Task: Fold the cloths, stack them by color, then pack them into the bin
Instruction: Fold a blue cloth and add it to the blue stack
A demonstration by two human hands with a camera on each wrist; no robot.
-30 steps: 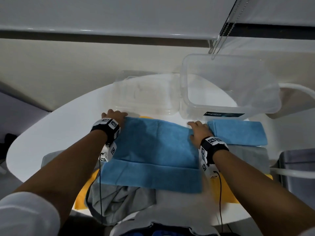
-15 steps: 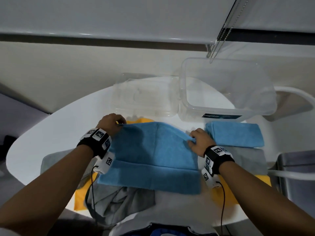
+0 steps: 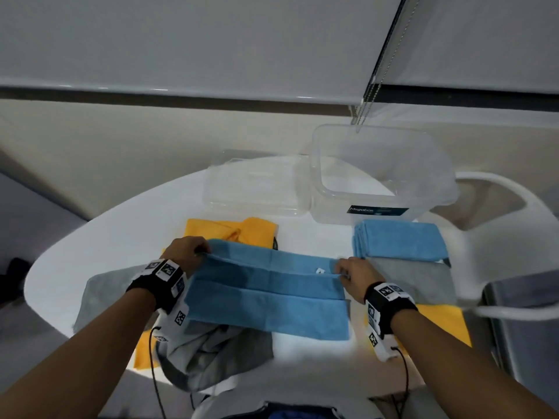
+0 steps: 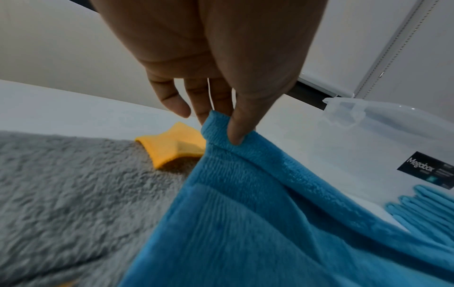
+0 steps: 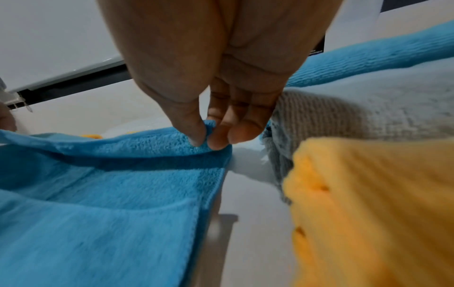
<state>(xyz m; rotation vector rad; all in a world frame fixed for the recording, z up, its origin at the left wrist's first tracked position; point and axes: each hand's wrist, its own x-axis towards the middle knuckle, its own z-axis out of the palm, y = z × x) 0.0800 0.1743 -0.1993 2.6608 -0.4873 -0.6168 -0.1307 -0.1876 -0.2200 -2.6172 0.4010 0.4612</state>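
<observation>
At centre frame, the blue cloth (image 3: 266,285) is pinched at both far corners by left hand (image 3: 186,255) and right hand (image 3: 355,275); judged light, limp, best held at corners

White round table (image 3: 99,237), roller blind (image 3: 211,40), white chair (image 3: 499,222).
</observation>
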